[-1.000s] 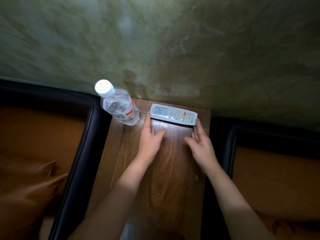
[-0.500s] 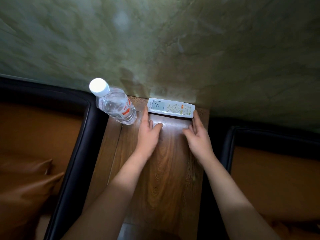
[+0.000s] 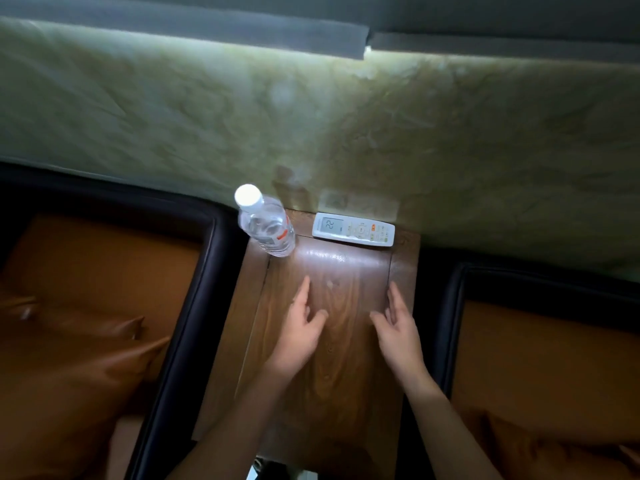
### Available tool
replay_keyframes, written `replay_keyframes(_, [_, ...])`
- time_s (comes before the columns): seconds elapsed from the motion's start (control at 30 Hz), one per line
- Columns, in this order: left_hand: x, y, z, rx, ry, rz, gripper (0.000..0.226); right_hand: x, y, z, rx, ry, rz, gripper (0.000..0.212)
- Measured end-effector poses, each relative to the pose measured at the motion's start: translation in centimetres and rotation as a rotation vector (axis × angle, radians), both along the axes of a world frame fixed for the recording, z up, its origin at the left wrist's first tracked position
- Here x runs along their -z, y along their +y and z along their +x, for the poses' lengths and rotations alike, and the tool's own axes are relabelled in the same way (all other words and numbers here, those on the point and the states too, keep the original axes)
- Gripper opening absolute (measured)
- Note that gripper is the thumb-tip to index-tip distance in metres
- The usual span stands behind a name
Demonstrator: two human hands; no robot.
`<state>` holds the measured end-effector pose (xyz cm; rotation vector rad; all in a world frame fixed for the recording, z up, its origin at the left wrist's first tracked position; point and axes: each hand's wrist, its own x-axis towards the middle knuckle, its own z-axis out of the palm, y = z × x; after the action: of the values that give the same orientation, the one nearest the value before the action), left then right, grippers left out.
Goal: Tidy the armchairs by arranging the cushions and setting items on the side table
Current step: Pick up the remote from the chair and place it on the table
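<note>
On the far left I saw an orange cushion [image 3: 69, 348] lying in the left armchair [image 3: 194, 306]. My left hand [image 3: 298, 336] lay open on the side table [image 3: 332, 403], fingers spread, gripping nothing; the bottle [image 3: 266, 225] stood beyond it, well apart. Ahead, between both hands, the remote [image 3: 353, 229] lay flat at the wall edge. My right hand [image 3: 398, 332] was likewise open and empty, possibly hovering. Right of it sat the other armchair [image 3: 457, 289].

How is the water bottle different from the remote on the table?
The water bottle stands upright; the remote lies flat. The water bottle is clear with a white cap; the remote is solid white with a lit screen and buttons. Both sit at the far end of the side table, near the wall, with no hand touching them.
</note>
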<state>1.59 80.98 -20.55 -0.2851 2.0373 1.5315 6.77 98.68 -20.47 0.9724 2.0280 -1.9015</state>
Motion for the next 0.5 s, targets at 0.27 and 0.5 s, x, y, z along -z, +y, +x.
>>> replay_keyframes(0.27, [-5.4,-6.8,6.1,0.035,-0.032,-0.104,0.071,-4.7,-4.5,3.1,-0.049,-0.113,-0.036,0.068])
replay_keyframes(0.5, [-11.7,-14.3,11.4,-0.202,-0.025,-0.161,0.055,-7.8,-9.9,4.1,-0.36,-0.091,0.036,0.053])
